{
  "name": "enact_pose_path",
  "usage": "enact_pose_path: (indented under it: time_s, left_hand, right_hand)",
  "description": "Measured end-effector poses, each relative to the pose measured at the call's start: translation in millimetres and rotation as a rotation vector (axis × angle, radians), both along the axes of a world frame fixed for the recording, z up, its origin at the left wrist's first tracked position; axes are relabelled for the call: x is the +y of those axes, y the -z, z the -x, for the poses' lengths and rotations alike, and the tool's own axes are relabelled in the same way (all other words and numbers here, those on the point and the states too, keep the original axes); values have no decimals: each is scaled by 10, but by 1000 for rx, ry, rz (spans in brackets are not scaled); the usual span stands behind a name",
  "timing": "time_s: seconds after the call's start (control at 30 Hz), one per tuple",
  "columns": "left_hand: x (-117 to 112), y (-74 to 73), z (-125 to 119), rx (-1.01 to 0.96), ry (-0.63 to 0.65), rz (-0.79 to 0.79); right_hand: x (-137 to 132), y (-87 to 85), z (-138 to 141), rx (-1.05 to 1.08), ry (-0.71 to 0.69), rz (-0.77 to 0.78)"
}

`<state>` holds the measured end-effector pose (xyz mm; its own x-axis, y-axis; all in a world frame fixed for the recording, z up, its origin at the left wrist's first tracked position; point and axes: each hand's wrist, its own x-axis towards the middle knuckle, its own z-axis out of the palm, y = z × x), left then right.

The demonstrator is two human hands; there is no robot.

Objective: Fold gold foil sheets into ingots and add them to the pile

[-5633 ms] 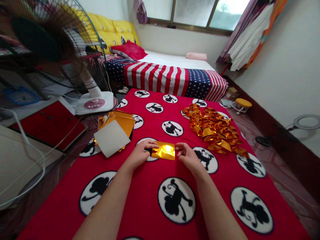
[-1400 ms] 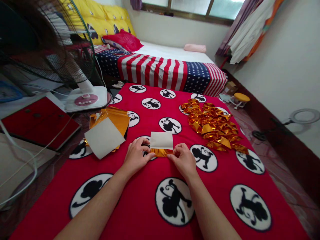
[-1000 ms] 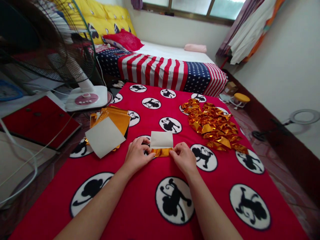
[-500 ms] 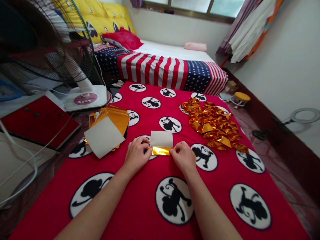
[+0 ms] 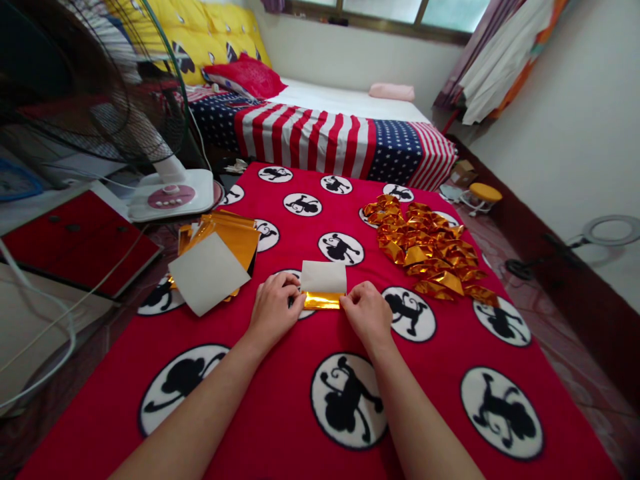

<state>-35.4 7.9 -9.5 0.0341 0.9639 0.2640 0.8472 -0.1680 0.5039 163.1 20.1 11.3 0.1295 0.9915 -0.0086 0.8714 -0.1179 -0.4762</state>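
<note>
A sheet of gold foil paper lies in front of me, its pale back up, with the near edge folded over into a shiny gold strip. My left hand pinches the left end of that fold, fingers closed. At the right end, the thumb and fingertips of my right hand are pressed together on the fold. To the left sits a stack of gold foil sheets, topped by one turned pale side up. On the right, several folded gold foil pieces are heaped in rows.
A red cloth with monkey prints covers the table. An electric fan stands at the left, beside a red-topped box. Beyond the table is a bed; a yellow stool and a ring light are at the right.
Almost nothing differs. Both hands keep their places at the ends of the fold, and the gold strip looks very slightly narrower.
</note>
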Motion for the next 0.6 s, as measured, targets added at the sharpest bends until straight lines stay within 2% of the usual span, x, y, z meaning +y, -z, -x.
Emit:
enact_pose_path:
  time_s: [0.6]
  left_hand:
    - [-17, 6, -16, 32, 0, -39]
  right_hand:
    - [6, -9, 20, -17, 6, 7]
